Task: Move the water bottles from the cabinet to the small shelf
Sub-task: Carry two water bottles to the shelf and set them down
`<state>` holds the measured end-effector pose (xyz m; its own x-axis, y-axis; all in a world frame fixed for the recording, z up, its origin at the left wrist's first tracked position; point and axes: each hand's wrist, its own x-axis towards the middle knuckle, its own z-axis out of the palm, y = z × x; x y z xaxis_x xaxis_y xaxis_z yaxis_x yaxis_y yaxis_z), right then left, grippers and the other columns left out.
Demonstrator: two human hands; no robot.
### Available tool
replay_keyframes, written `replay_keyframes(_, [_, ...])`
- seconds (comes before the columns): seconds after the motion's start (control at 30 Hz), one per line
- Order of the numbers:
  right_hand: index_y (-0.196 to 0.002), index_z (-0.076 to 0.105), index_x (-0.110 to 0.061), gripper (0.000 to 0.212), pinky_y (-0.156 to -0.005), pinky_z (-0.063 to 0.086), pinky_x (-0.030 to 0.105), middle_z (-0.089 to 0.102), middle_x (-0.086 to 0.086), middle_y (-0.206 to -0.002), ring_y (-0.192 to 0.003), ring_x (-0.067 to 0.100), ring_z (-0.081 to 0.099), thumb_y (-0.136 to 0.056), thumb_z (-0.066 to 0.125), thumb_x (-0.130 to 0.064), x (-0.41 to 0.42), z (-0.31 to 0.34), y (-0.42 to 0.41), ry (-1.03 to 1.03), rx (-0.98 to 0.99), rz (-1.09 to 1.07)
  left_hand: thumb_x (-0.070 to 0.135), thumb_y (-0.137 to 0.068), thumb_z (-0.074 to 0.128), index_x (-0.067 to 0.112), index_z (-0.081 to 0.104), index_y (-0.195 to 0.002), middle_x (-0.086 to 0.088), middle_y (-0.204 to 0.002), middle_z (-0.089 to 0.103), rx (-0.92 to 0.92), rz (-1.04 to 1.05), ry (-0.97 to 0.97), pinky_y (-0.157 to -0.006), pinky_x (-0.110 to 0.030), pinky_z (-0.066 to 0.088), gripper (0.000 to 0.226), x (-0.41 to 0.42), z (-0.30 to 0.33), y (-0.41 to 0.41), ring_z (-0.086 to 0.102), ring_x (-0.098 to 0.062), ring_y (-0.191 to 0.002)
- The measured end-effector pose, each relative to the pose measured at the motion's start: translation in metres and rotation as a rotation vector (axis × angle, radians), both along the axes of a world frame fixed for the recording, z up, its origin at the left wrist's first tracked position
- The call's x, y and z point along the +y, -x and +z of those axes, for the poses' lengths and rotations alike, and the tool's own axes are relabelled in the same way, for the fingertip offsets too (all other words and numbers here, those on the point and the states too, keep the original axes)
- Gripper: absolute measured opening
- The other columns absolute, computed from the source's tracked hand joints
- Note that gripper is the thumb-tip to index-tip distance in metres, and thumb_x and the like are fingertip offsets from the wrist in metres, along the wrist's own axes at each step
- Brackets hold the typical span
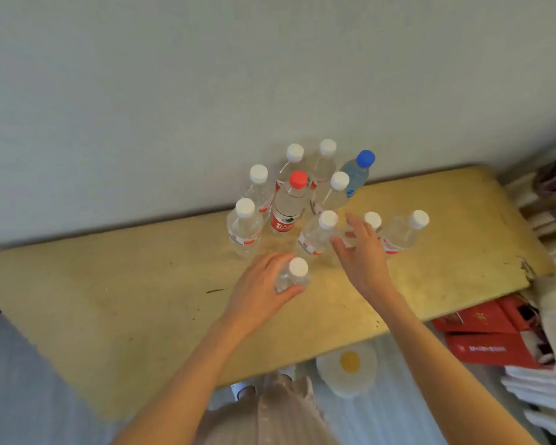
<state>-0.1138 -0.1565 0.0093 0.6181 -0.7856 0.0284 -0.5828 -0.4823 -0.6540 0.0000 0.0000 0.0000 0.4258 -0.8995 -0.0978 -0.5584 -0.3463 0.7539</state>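
**Left hand gripping one bottle, right hand at another**

Nearest the lens: pale ribbed clothing at bottom centre, blurred, cut off by the frame edge. Beside it on the floor, a round white thing with a yellow centre; can't tell what it is. Both forearms come up from the bottom edge.

Red boxes sit low right, partly tucked under the yellow tabletop. Stacked white and patterned stuff at the far right edge is cropped and smeared.

Left hand: fingers and thumb curled round a small clear bottle at the near side of the cluster. Its body is mostly hidden by the hand; only the white cap and shoulder show.

Right hand: fingers spread, reaching onto a white-capped bottle. The palm covers the bottle's body, so can't tell whether it's gripping or just touching.

Farther back, the remaining bottles stand upright and close together toward the wall: mostly white caps, one red-capped bottle in the middle, one blue-capped bottle at the rear right. Labels too blurred to read.
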Motion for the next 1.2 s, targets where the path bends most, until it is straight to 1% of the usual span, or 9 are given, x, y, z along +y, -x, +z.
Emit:
replay_keyframes(0.17, [-0.127,0.047,-0.008,0.053,-0.081,0.037,0.034,0.059,0.017,-0.109,-0.096,0.034,0.053,-0.079,0.068,-0.017,-0.022,-0.009,-0.025,0.047,0.041,0.110,0.034,-0.073,0.072,0.017,0.056,-0.109,0.002,-0.110,0.057,0.023,0.067,0.041,-0.084,-0.015,0.030,0.042,-0.012,-0.008,0.000,0.050,-0.018,-0.103])
replay_keyframes(0.37, [-0.117,0.055,-0.009,0.046,-0.078,0.046,0.044,0.060,0.013,-0.105,-0.089,0.033,0.049,-0.075,0.071,-0.015,-0.032,-0.022,-0.023,0.042,-0.003,0.186,0.039,-0.080,0.056,0.016,0.051,-0.113,0.008,-0.110,0.049,0.110,0.156,0.091,-0.090,-0.006,0.027,0.040,-0.016,-0.015,0.002,0.043,-0.009,-0.106])
replay_keyframes(0.43, [-0.117,0.055,-0.011,0.045,-0.077,0.048,0.047,0.058,0.010,-0.110,-0.092,0.028,0.046,-0.075,0.071,-0.015,-0.035,-0.023,-0.020,0.008,-0.002,0.225,0.044,-0.079,0.050,0.021,0.050,-0.113,0.012,-0.110,0.050,0.156,0.209,0.109,-0.093,-0.011,0.031,0.041,-0.014,-0.017,0.000,0.045,-0.008,-0.106])
replay_keyframes(0.6, [-0.110,0.056,-0.007,0.038,-0.086,0.029,0.020,0.059,0.011,-0.113,-0.105,0.028,0.048,-0.077,0.070,-0.020,-0.032,-0.018,-0.017,0.015,0.014,0.322,0.046,-0.077,0.051,0.024,0.051,-0.111,0.014,-0.108,0.053,0.207,0.277,0.106,-0.093,-0.023,0.037,0.040,-0.015,-0.015,-0.004,0.049,-0.010,-0.107])
replay_keyframes(0.7, [-0.115,0.054,-0.007,0.039,-0.088,0.038,0.030,0.059,0.010,-0.116,-0.110,0.026,0.050,-0.082,0.064,-0.024,-0.021,-0.018,-0.009,0.007,0.013,0.360,0.034,-0.083,0.055,0.017,0.051,-0.115,0.007,-0.113,0.054,0.212,0.264,0.076,-0.091,-0.013,0.036,0.037,-0.012,-0.012,0.004,0.050,-0.011,-0.107])
replay_keyframes(0.83, [-0.116,0.053,-0.010,0.038,-0.083,0.040,0.026,0.060,0.008,-0.114,-0.106,0.025,0.054,-0.083,0.063,-0.025,-0.009,-0.016,0.017,-0.011,-0.036,0.276,0.041,-0.081,0.051,0.012,0.051,-0.115,0.002,-0.112,0.056,0.136,0.267,0.081,-0.086,-0.012,0.034,0.045,0.001,-0.012,0.014,0.052,-0.016,-0.105])
replay_keyframes(0.97, [-0.118,0.052,-0.010,0.047,-0.084,0.046,0.031,0.060,0.006,-0.112,-0.102,0.023,0.056,-0.082,0.059,-0.039,0.005,-0.005,0.043,-0.021,-0.100,0.173,0.030,-0.081,0.051,0.011,0.051,-0.113,0.005,-0.106,0.051,0.077,0.230,0.160,-0.083,-0.009,0.030,0.037,-0.002,0.008,0.016,0.048,-0.014,-0.101])
replay_keyframes(1.07, [-0.115,0.055,-0.010,0.053,-0.084,0.047,0.032,0.060,0.003,-0.111,-0.103,0.019,0.054,-0.080,0.052,-0.050,0.024,0.004,0.068,-0.023,-0.161,0.053,0.036,-0.083,0.049,0.013,0.049,-0.112,0.003,-0.106,0.049,0.053,0.112,0.215,-0.085,-0.001,0.025,0.036,-0.006,0.021,0.019,0.043,-0.009,-0.100])
replay_keyframes(1.2, [-0.106,0.056,-0.012,0.046,-0.080,0.047,0.033,0.058,-0.002,-0.103,-0.096,0.017,0.054,-0.079,0.052,-0.048,0.061,0.009,0.111,0.010,-0.207,-0.161,0.045,-0.080,0.042,0.019,0.048,-0.111,0.001,-0.105,0.050,0.024,-0.095,0.249,-0.085,-0.005,0.028,0.041,-0.002,0.022,0.025,0.043,-0.006,-0.098])
